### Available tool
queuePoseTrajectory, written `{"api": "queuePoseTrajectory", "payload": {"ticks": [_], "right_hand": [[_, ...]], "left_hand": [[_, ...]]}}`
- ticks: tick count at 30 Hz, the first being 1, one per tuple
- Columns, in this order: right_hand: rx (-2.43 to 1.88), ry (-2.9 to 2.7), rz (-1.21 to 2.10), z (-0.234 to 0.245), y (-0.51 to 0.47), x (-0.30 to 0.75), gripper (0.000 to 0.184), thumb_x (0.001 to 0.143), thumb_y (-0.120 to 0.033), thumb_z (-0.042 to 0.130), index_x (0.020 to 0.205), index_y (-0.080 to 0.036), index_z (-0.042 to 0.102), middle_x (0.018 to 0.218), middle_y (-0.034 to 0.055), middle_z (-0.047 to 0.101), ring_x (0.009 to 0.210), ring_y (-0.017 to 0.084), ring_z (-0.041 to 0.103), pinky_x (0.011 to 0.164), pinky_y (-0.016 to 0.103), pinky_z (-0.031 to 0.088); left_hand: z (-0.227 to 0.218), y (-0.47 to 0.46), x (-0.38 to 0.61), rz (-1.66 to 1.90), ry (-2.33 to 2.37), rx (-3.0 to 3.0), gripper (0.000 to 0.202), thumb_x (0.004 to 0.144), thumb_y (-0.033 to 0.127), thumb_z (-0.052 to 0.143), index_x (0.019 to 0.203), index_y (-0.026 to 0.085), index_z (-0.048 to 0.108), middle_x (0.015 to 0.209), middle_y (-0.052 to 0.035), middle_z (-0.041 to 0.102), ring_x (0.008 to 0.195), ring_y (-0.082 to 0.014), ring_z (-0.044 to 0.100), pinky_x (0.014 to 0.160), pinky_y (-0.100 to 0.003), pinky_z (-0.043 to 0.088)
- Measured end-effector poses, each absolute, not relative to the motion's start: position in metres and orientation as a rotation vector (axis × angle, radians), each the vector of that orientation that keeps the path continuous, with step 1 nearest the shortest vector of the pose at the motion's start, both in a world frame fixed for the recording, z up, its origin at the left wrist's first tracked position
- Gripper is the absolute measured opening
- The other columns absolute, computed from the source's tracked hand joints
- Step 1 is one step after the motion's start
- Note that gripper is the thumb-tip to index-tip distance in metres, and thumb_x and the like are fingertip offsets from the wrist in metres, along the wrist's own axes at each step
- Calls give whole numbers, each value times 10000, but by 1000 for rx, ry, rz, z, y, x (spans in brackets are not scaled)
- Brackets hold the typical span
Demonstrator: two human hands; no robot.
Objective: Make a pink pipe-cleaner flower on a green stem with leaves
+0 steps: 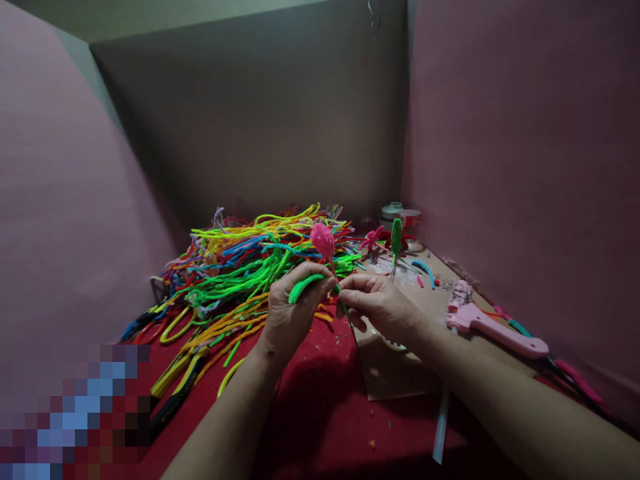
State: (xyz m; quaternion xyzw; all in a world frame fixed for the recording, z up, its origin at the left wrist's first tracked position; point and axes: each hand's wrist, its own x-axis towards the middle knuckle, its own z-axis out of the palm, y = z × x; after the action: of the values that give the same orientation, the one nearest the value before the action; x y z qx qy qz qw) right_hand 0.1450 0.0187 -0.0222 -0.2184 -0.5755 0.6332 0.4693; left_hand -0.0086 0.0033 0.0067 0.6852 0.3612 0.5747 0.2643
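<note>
Between my two hands is a pipe-cleaner flower with a fuzzy pink head (323, 240) pointing up and a bright green leaf (303, 288) curving out to the left. My left hand (290, 307) is closed around it, thumb and fingertips pinching just below the pink head. Fingertips of my right hand (380, 303) press together on the green stem (346, 313), right beside the left thumb. The stem's lower end slants down below the fingers. Just behind the right hand, a separate green leaf shape (396, 237) stands upright on a thin stem.
A big heap of coloured pipe cleaners (240, 273) covers the left back. Yellow-black pliers (185, 387) lie at left on the red cloth (320, 413). On the cardboard (400, 383) at right rests a pink glue gun (500, 330), its glue stick (442, 427) jutting forward. Jars (391, 213) stand behind.
</note>
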Motion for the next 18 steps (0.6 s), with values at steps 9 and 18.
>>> {"api": "queuePoseTrajectory", "payload": {"ticks": [9, 18], "right_hand": [[-466, -1254, 1689, -18, 17, 144, 193, 719, -308, 668, 660, -153, 570, 530, -29, 566, 392, 52, 417, 376, 183, 284], [-457, -1154, 1687, -14, 15, 145, 224, 646, -291, 728, 606, -160, 551, 486, -38, 564, 408, 52, 414, 416, 191, 236]], "left_hand": [[9, 2, -10, 1546, 952, 1822, 38, 692, 183, 689, 705, 199, 657, 639, 32, 607, 576, -98, 549, 546, -199, 451], [19, -9, -11, 1746, 991, 1941, 70, 695, 144, 683, 728, 201, 659, 705, 25, 628, 647, -98, 565, 603, -195, 466]]}}
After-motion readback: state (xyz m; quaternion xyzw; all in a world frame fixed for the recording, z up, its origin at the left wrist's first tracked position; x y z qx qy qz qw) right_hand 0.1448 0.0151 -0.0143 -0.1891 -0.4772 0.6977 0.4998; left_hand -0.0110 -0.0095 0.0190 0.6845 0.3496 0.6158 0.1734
